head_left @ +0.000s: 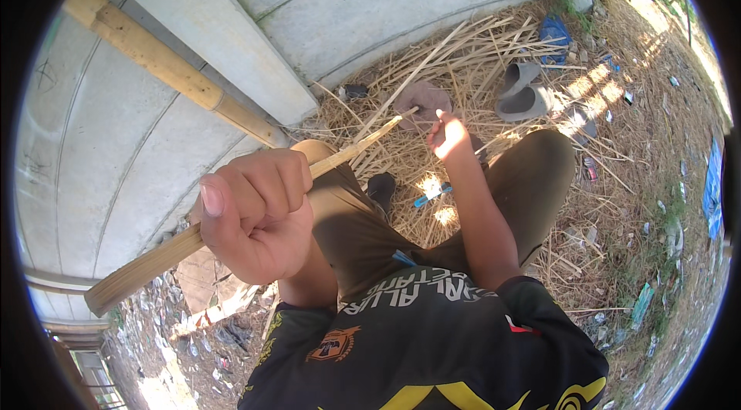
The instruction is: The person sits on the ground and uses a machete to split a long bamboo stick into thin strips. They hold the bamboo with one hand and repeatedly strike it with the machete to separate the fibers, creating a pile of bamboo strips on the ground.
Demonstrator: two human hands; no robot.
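- Left hand (255, 213): grip closed in a full fist around a split bamboo strip (231, 217), thumb on top, held close above the left knee.
- Right hand (449, 136): fingers pinched together near the strip's far thin end; whether they touch it cannot be told, glare washes the fingertips.
- Strip's long axis runs from lower left, thick butt end near the concrete wall (116, 147), up to the right, tapering to a narrow tip over the straw pile (463, 55).
- Progress, judged: many thin slivers already lie in the pile; this strip looks intact along its length, so its working appears unfinished.
- Whole bamboo pole (166, 66) leans on the wall; grey sandals (525, 93) lie beyond.
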